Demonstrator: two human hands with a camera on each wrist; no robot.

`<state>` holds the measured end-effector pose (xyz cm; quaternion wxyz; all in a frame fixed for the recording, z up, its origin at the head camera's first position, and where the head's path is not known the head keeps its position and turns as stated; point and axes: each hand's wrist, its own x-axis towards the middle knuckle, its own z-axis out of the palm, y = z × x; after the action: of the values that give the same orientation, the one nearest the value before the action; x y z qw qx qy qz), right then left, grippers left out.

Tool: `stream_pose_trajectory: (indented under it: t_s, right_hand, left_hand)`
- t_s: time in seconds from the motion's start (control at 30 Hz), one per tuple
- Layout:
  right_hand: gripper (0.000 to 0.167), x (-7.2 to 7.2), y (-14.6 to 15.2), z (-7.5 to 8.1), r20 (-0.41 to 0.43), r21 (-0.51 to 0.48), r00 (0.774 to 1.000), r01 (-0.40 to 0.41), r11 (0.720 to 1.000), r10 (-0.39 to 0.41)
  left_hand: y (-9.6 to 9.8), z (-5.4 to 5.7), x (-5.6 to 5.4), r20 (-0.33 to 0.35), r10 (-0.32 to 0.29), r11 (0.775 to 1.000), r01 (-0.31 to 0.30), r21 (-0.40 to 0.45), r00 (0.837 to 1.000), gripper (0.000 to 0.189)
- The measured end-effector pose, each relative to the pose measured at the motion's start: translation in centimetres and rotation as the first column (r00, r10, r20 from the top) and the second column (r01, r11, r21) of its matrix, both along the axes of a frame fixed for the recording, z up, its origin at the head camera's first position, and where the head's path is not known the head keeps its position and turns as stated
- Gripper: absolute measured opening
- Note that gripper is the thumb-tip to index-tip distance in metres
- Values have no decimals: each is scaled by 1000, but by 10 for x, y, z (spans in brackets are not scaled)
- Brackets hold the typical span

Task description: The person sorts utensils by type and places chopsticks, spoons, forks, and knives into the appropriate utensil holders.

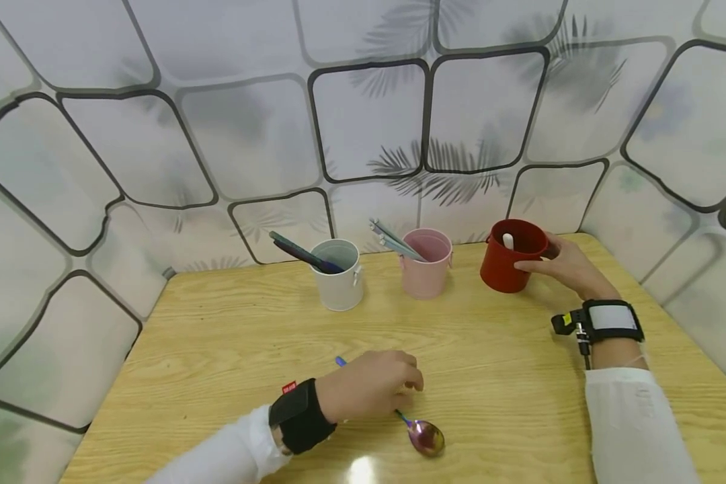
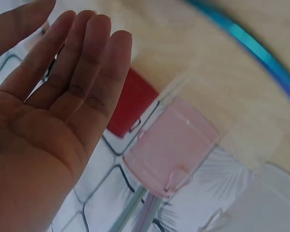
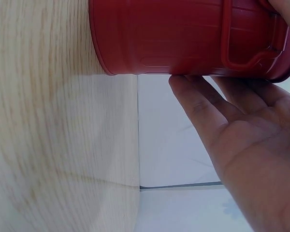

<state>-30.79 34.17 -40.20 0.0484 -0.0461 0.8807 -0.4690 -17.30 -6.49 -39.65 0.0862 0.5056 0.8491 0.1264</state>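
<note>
My right hand (image 1: pixel 571 266) grips a small red bucket (image 1: pixel 499 270) at the table's back right, thumb at the near rim and fingers against its far side. A whitish tip (image 1: pixel 508 241) shows inside it. In the right wrist view the fingers (image 3: pixel 198 104) touch the wall of the red bucket (image 3: pixel 159 38), which has a wire handle. My left hand (image 1: pixel 372 384) hovers over a spoon with a shiny purple-gold bowl (image 1: pixel 426 438); the hand partly hides its handle. The left wrist view shows loosely extended fingers (image 2: pixel 94 72), apart from the blue spoon handle (image 2: pixel 251 41).
A pink bucket (image 1: pixel 426 279) with pale-handled utensils (image 1: pixel 397 245) stands at the back middle. Left of it, a white bucket (image 1: pixel 339 292) holds dark utensils (image 1: pixel 302 254). A patterned backdrop (image 1: pixel 369 121) rises behind the wooden table (image 1: pixel 218 349).
</note>
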Motion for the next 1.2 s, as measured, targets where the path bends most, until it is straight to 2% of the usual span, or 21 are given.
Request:
stream_pose_trajectory:
  t_s: [0.07, 0.17, 0.23, 0.3, 0.47, 0.7, 0.83, 0.93, 1.03, 1.13, 1.2]
  right_hand:
    - [89, 0, 0, 0, 1, 3, 1000, 0, 1000, 0]
    - [89, 0, 0, 1, 3, 2, 1000, 1, 1000, -1]
    - [89, 0, 0, 1, 2, 1, 1000, 2, 1000, -2]
    - [88, 0, 0, 1, 1, 1, 1000, 5, 1000, -5]
    - [87, 0, -1, 2, -5, 3, 1000, 6, 1000, -6]
    - [84, -1, 1, -1, -14, 5, 1000, 5, 1000, -5]
    - [85, -2, 2, -2, -11, 5, 1000, 5, 1000, -5]
    - [85, -1, 2, -2, -9, 7, 1000, 5, 1000, -5]
    - [86, -1, 2, -2, -7, 8, 1000, 7, 1000, -7]
    - [86, -1, 2, -2, -3, 8, 1000, 6, 1000, -6]
    - [86, -2, 2, -2, -3, 9, 1000, 4, 1000, -4]
  left_hand:
    - [-1, -6, 6, -28, -27, 999, 27, -19, 999, 15]
    - [-2, -14, 12, -59, -47, 999, 46, -23, 997, 5]
    - [-2, -16, 14, -68, -50, 999, 48, -22, 996, 10]
    - [-2, -17, 15, -71, -51, 998, 49, -31, 996, 16]
    - [-3, -16, 18, -68, -57, 997, 52, -64, 996, 16]
    - [-4, -17, 19, -75, -87, 995, 83, -51, 993, 18]
    - [-5, -18, 18, -121, -116, 992, 110, -59, 986, 15]
    - [-4, -21, 17, -196, -154, 986, 139, -87, 969, 13]
    - [-2, -23, 18, -295, -199, 977, 164, -137, 934, 15]
    - [1, -26, 19, -386, -231, 969, 173, -179, 893, 14]
    - [3, -27, 20, -418, -240, 966, 175, -189, 876, 13]
